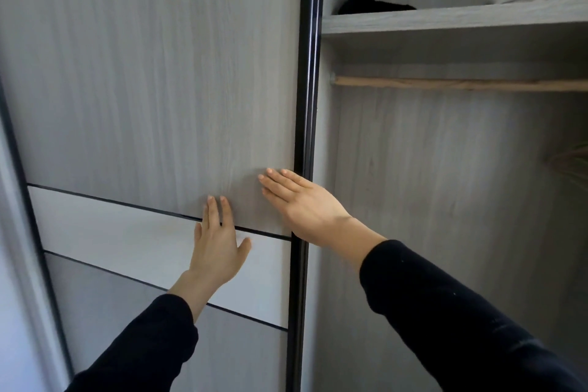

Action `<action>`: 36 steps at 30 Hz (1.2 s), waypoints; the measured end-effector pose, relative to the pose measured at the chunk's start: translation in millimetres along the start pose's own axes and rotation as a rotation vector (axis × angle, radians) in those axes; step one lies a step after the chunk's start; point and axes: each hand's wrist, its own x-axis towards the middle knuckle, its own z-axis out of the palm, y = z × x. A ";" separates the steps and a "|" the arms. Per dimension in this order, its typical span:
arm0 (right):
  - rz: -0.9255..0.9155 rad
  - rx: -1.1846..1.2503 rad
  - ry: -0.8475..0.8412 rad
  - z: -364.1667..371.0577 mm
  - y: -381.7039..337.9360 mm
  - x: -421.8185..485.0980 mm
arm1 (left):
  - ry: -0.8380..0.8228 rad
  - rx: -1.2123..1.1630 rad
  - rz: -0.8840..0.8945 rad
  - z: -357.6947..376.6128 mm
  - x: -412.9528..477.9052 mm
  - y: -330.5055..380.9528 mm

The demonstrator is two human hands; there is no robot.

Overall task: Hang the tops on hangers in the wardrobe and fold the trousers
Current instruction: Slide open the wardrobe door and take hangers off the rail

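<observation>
Now both hands, left [216, 242] and right [299, 200], press flat, fingers spread, on the wardrobe door [152, 89].

A home bedroom: both palms press flat on a grey wood-grain sliding wardrobe door [143, 73], and right of them hang a rail [461, 84] and shelf [445, 21] holding clothes.

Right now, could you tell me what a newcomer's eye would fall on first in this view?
Two bare hands lie flat on the grey sliding door: the left hand low across its pale band, the right hand by its black edge. To the right the wardrobe stands open, with a wooden rail showing no clothes and a dark garment on the shelf above.
</observation>
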 end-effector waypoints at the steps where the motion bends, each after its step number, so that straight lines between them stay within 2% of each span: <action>1: 0.019 0.012 0.049 -1.1 1.7 -10.5 | 0.046 -0.027 0.038 1.7 -3.4 7.7; 4: 0.101 0.082 0.145 -2.5 14.5 -46.1 | 0.200 -0.151 0.213 8.8 -11.3 46.1; 6: 0.167 0.106 0.120 -4.2 29.9 -74.9 | 0.254 -0.245 0.296 18.6 -14.5 85.4; 9: 0.343 0.108 0.007 -4.2 59.9 -128.1 | 0.293 -0.460 0.173 30.1 -16.6 141.3; 12: 0.505 0.093 -0.094 0.4 93.2 -189.1 | 0.382 -0.467 0.019 37.3 -11.5 172.6; 13: 0.540 0.079 -0.142 2.1 105.4 -208.9 | 0.404 -0.446 0.036 40.2 -9.1 182.9; 15: 0.598 0.055 -0.216 7.3 132.3 -244.6 | 0.435 -0.386 0.241 49.7 -7.0 211.1; 17: 0.657 0.038 -0.266 12.3 159.4 -274.4 | 0.395 -0.343 0.483 62.9 -5.6 253.1; 18: 0.696 0.030 -0.269 14.5 172.0 -288.0 | 0.345 -0.330 0.548 68.6 -3.8 278.5; 20: 0.782 0.022 -0.242 17.2 195.9 -312.5 | 0.236 -0.315 0.564 78.3 3.3 330.4; 26: 0.830 -0.050 -0.306 18.1 269.7 -379.3 | 0.140 -0.305 0.690 94.8 41.6 484.0; 31: 0.905 -0.182 -0.368 15.2 325.9 -418.3 | 0.216 -0.350 0.698 75.8 79.6 575.9; 36: 0.970 -0.281 -0.446 22.7 361.7 -435.9 | 0.322 -0.321 0.751 61.8 123.7 609.1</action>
